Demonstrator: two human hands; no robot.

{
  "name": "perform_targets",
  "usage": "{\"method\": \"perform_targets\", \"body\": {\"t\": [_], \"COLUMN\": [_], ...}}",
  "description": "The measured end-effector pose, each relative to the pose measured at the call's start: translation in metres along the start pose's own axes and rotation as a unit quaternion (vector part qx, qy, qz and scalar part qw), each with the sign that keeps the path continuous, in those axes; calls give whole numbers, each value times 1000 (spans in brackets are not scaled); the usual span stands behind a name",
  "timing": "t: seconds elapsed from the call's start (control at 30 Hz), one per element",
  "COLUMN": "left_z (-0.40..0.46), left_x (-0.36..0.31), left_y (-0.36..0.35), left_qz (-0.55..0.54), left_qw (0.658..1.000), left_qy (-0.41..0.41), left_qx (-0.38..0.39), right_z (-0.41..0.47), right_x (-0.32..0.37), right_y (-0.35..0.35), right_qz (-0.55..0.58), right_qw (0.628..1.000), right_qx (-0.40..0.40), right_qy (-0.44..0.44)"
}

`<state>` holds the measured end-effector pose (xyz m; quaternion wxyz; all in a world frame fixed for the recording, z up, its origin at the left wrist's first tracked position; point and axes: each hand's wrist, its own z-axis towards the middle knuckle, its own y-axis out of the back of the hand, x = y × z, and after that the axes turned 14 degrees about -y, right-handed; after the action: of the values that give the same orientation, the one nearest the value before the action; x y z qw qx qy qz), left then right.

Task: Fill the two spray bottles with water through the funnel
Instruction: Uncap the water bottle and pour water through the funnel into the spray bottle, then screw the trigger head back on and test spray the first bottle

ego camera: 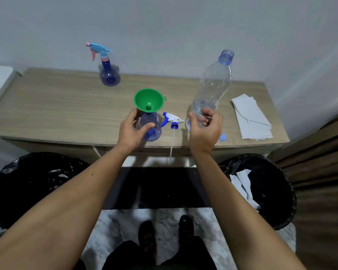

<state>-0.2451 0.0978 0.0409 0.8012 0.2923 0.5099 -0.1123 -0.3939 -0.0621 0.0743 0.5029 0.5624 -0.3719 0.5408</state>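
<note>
A clear blue spray bottle (151, 131) without its head stands near the table's front edge, and a green funnel (148, 100) sits in its neck. My left hand (131, 129) is wrapped around this bottle. Its white and blue spray head (172, 119) lies on the table just to the right, its tube hanging over the edge. A tall clear water bottle (213, 84), uncapped and almost empty, stands further right. My right hand (205, 129) is in front of its lower part, fingers loosely curled and not closed around it. A second blue spray bottle (108, 75), with its head on, stands at the back.
A blue bottle cap (222, 137) lies by my right hand near the front edge of the wooden table (57, 110). Folded white paper towels (252, 117) lie at the right end. Black-lined bins (271, 190) stand on the floor on both sides of my legs.
</note>
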Motion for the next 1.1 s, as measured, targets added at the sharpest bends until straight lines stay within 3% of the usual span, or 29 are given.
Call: {"method": "perform_targets", "body": {"t": [0.07,0.17,0.37,0.53,0.67,0.9,1.1], "left_z": [1,1,0,1,1,2,3], "left_x": [4,4,4,7,12,18,19], "left_y": [0,0,-1,-2,-2,-3,-4], "left_qz": [1,-3,-21,-14,-12,-24,-26], "left_qw": [1000,1000,1000,1000,1000,1000,999], "left_qy": [-1,-2,-19,-22,-23,-13,-24], "left_qx": [2,5,-5,-16,-18,-8,-18], "right_z": [-2,-9,-6,8,23,49,64], "right_x": [-2,2,31,36,40,55,27], "right_y": [-5,-11,-35,-53,-53,-55,-78], "right_qz": [8,-39,-91,-178,-173,-129,-181], "right_qw": [1000,994,945,903,903,947,952], "right_qx": [-3,73,216,250,249,176,169], "right_qy": [-2,71,226,300,304,237,179]}}
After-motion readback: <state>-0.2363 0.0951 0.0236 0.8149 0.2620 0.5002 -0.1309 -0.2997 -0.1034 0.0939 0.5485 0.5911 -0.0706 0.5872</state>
